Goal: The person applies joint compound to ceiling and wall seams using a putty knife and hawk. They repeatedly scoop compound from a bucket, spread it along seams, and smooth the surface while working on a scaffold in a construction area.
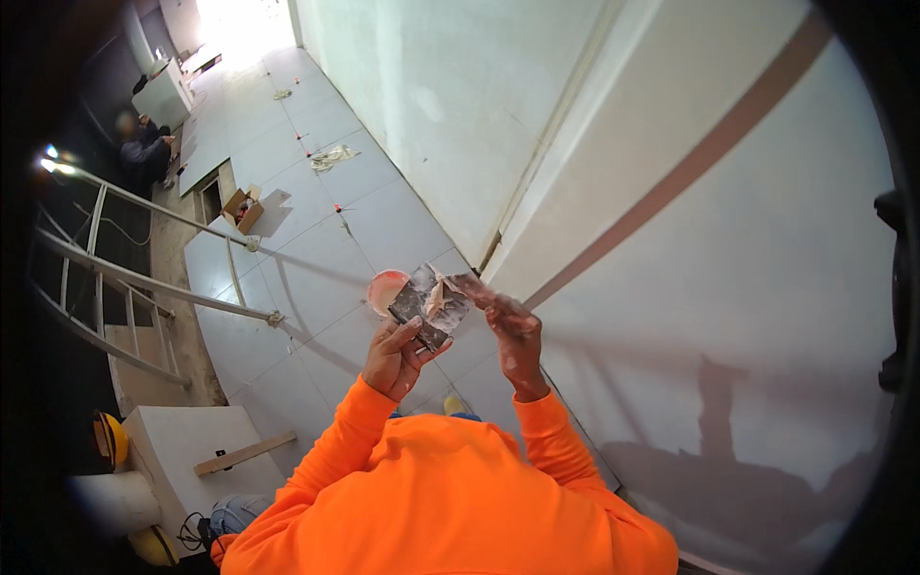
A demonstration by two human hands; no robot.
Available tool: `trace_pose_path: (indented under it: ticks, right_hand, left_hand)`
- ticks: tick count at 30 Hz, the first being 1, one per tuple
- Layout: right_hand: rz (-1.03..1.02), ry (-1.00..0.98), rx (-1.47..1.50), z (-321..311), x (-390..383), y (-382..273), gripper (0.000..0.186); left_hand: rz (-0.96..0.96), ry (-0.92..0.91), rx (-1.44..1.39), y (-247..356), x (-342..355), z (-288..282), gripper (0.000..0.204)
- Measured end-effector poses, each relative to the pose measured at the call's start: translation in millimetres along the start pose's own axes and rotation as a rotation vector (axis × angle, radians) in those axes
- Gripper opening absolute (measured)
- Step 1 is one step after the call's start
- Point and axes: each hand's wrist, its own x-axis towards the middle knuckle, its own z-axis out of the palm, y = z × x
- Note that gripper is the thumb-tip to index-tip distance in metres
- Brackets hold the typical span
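Note:
My left hand (395, 356) grips a dark, flat plate (418, 305) smeared with whitish paste. A lump of pale paste (438, 297) sits on its upper face. At the plate's right edge is my right hand (516, 337), its fingers curled and somewhat blurred. A brownish, paste-stained shape reaches from those fingers to the plate; I cannot make out whether it is a tool. Just beyond the plate, on the left, a round pinkish tub (387, 291) holds pale material, partly hidden by the plate.
A pale wall (709, 249) with a brown strip (671, 182) rises close on my right. Metal scaffold frames (144, 278) stand left. On the tiled floor (326, 249) are a cardboard box (241, 207) and a cloth (333, 157). A white box (206, 431) bears a wooden strip (245, 453). A person (144, 149) crouches far left.

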Motion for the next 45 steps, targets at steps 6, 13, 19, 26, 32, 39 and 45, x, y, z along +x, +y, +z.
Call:
trace_pose_path:
  ticks: [6,13,19,26,32,39,45]
  right_hand:
    - [-0.101,-0.197,-0.619,-63,-3,132,0.021]
    - [-0.669,-0.147,-0.863,-90,-13,220,0.032]
    - [-0.809,-0.202,-0.994,-60,3,244,0.034]
    - [-0.890,-0.239,-0.952,-58,54,264,0.036]
    - [-1.169,-0.361,-0.898,-60,111,260,0.043]
    - [-1.322,-0.464,-0.730,-54,159,263,0.040]
    - [-1.179,-0.505,-0.591,-25,221,239,0.049]
  left_hand:
    - [0.149,0.046,0.107,-52,39,-75,0.045]
    - [0.538,0.132,0.195,-119,115,-161,0.038]
    - [0.603,0.130,0.420,-120,141,-169,0.039]
    - [0.616,0.219,0.759,-104,148,-170,0.038]
    - [0.748,0.240,0.768,-102,148,-160,0.037]
    - [0.840,0.329,0.805,-116,154,-153,0.036]
    - [0.805,0.453,0.634,-126,165,-157,0.036]
